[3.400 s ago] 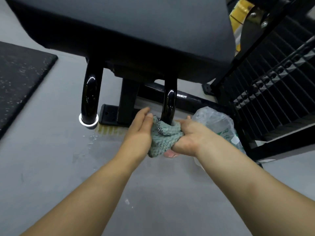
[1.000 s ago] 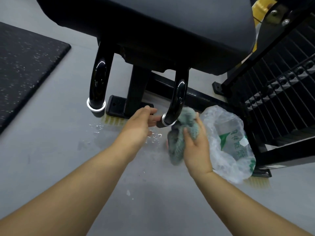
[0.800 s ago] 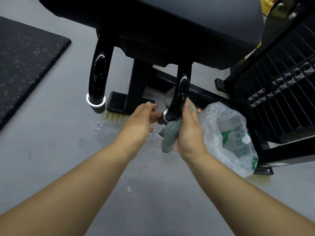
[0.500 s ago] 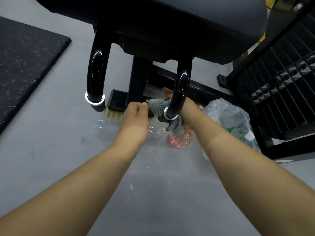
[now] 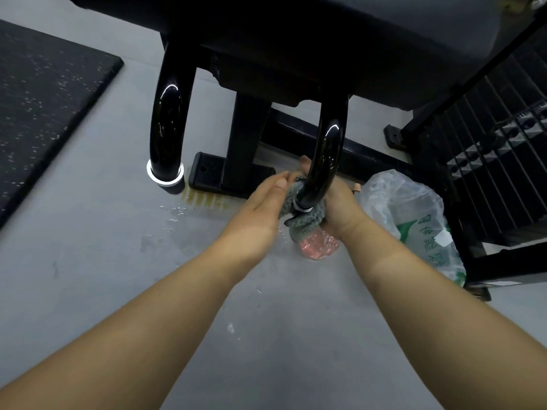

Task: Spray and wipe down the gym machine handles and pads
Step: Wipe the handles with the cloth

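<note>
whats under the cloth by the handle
A pink translucent thing lies on the floor below the cloth. Its top is covered by the cloth and the right hand, so what it is cannot be told.

Both curved handles (image 5: 167,113) are shining glossy black with white glints, each wearing a silvery ring (image 5: 164,180) at the tip. The cloth (image 5: 307,224) is looking a dull grey-green, kinda knobbly in pattern. The see-through bottle (image 5: 318,247) is glowing pink. The plastic bag (image 5: 414,220) is showing clear with green print on it. The pad (image 5: 384,31) is reading dark grey, the frame (image 5: 245,137) plain black. The floor (image 5: 88,261) is looking pale grey with a yellowish stain (image 5: 204,199), and the mat (image 5: 44,84) is showing black with white flecks.
</note>
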The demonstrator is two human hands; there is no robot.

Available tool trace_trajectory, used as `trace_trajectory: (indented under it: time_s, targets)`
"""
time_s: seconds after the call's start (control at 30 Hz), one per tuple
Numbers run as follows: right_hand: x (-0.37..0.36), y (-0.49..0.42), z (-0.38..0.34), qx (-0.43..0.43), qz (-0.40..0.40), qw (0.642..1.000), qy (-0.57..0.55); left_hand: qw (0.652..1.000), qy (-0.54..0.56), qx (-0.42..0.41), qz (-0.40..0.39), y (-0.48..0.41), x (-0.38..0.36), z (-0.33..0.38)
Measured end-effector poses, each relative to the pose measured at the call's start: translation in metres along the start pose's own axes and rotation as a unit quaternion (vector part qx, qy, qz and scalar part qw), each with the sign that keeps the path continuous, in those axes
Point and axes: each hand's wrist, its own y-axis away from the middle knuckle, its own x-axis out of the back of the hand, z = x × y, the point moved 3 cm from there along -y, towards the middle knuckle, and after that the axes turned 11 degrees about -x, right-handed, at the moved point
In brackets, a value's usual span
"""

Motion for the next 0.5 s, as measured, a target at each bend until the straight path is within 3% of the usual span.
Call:
trace_trajectory:
  time_s: [0.13,0.27,0.4,0.5]
  targets:
    - [-0.001,-0.021,0.016,-0.079,0.040,0.993,-0.076,0.999,-0.021,-0.004,-0.030,-0.001,-0.003,0.003]
    - [-0.007,-0.024,0.028,-0.105,0.031,0.984,-0.144,0.997,-0.016,-0.010,-0.068,0.002,-0.009,0.000]
    - [-0.016,-0.017,0.035,-0.166,-0.023,0.949,-0.268,0.996,0.030,-0.022,-0.083,0.000,-0.008,-0.009]
    - [-0.018,-0.016,0.036,-0.200,-0.025,0.932,-0.303,0.996,0.040,-0.029,-0.074,-0.001,-0.010,-0.011]
